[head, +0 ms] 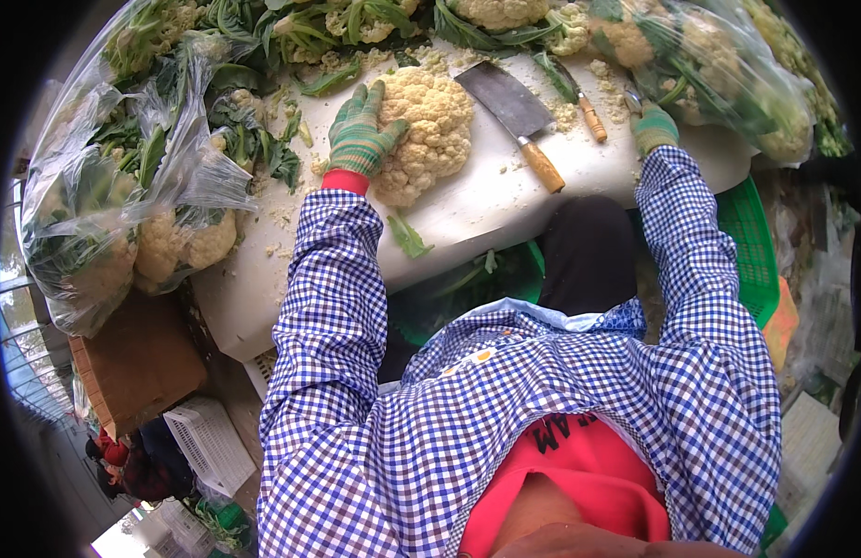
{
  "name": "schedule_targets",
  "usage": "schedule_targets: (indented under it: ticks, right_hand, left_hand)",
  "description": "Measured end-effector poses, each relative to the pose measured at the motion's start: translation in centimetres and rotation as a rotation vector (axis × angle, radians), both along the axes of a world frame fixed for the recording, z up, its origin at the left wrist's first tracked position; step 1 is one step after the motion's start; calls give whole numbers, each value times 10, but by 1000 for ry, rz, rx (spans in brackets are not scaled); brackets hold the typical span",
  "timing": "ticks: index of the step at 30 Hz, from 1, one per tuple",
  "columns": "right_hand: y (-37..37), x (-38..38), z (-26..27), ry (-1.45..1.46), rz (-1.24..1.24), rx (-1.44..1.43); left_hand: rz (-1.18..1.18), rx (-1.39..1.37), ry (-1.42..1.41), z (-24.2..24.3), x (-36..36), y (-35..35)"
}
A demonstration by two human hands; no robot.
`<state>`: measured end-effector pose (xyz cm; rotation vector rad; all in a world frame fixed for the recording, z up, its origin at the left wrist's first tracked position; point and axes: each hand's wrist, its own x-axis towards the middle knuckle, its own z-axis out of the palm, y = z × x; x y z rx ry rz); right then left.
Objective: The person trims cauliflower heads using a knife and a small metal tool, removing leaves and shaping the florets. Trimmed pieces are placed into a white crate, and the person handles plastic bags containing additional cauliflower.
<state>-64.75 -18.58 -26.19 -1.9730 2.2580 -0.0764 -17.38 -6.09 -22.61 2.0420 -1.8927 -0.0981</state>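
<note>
A large, creamy cauliflower head (427, 132) lies on the white work surface (500, 164). My left hand (364, 132), in a green and orange striped knit glove, grips its left side, thumb across the florets. Off to the right, my gloved right hand (655, 130) is curled around a small metal tool (633, 102); most of the tool is hidden by the fingers. Between my hands lies a cleaver (507, 101) with a wooden handle towards me. A smaller knife (589, 111) with a wooden handle rests beside it, its blade partly under a leaf.
Bagged cauliflowers (186, 240) crowd the left end, more bagged heads (723, 63) the right. Leafy trimmings (312, 35) line the back. Green plastic baskets (748, 251) sit below the surface's edge. A cardboard box (141, 356), a white crate (210, 443) and a person (148, 460) are lower left.
</note>
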Motion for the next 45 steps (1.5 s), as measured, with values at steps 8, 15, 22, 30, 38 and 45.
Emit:
schedule_targets:
  ticks: [8,15,22,30,38,45]
  right_hand:
    - [37,125,25,-615,456,-175]
    - [122,300,64,-581,873,97]
    - [114,280,45,-578,478,462]
    - [136,291,64,-671,304,459]
    - [99,226,-2,-150,723,263]
    - [98,308,34,-645,365,223]
  left_hand:
    - [197,64,-26,12,3,78]
    - [194,-350,-335,-4,9,111]
    - [155,-135,-222,-6,9,108]
    - [171,-146,-242,-4,4,108]
    - [172,-134,-231,-3,2,105]
    - [156,-156,-233,-1,-2,103]
